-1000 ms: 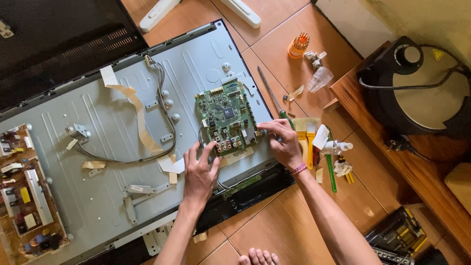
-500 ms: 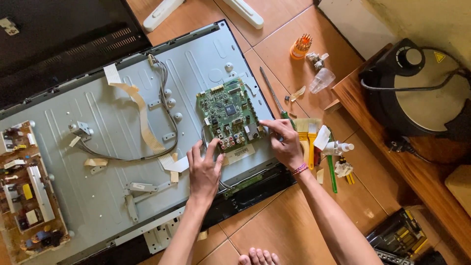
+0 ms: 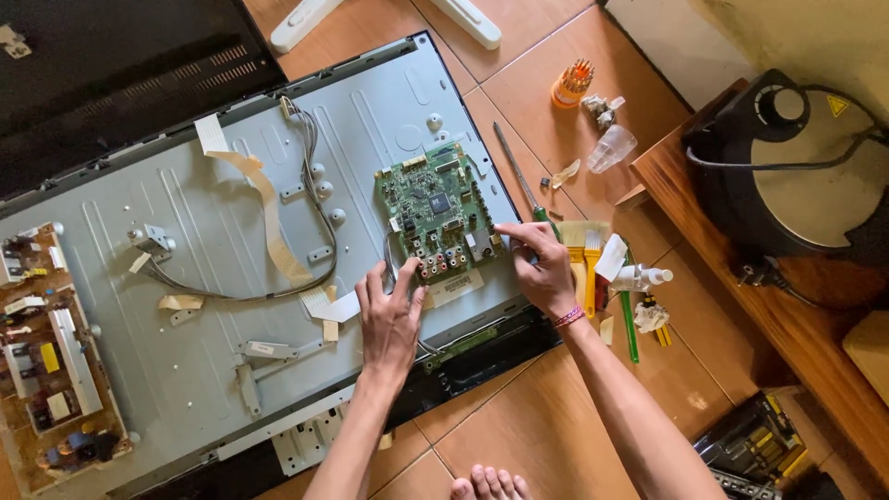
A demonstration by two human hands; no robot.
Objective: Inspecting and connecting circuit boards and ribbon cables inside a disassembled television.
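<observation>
Head view: both hands (image 3: 389,319) on green circuit board (image 3: 435,213)

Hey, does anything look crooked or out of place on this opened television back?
Yes. The green circuit board sits skewed against the panel's edges, both hands at its lower edge. The flat ribbon cable lies loose, its upper end unattached.

Terracotta floor tiles (image 3: 546,435), wooden bench (image 3: 741,268)
</observation>
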